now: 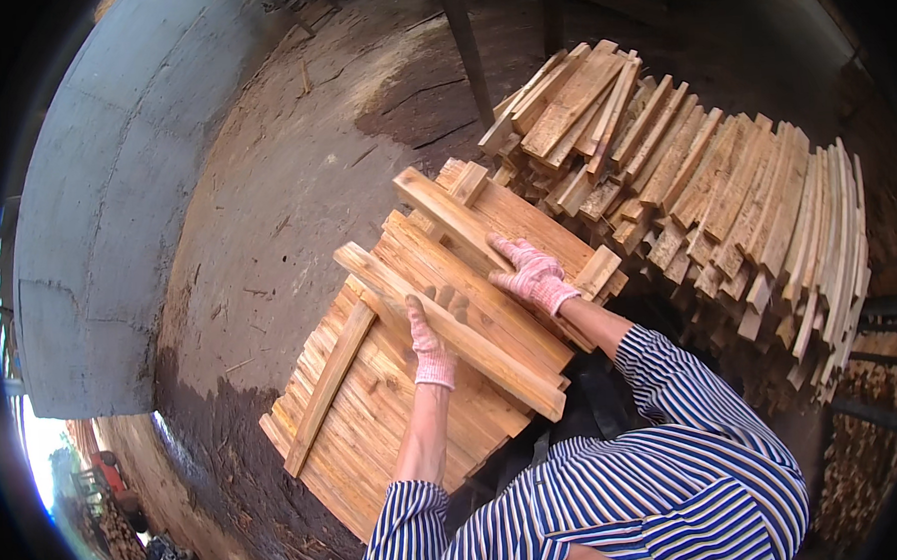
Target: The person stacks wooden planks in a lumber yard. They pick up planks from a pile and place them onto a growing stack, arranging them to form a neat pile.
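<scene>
Striped sleeves (618, 493) | gloved hands (480, 309) flat on slat panel (422, 351) | dirt floor (284, 187), concrete wall (105, 215)

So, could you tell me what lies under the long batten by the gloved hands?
The long batten lies across a panel of wooden slats, which rests on a dirt floor. What is beneath the panel is covered.

My hands wear pink knitted cloth gloves (533, 276), soft and matt. The wooden panel (440, 320) under them is raw, rough-sawn pale wood, unvarnished. The stacked slats (704, 179) look equally rough; my sleeves (673, 370) are striped cloth.
</scene>
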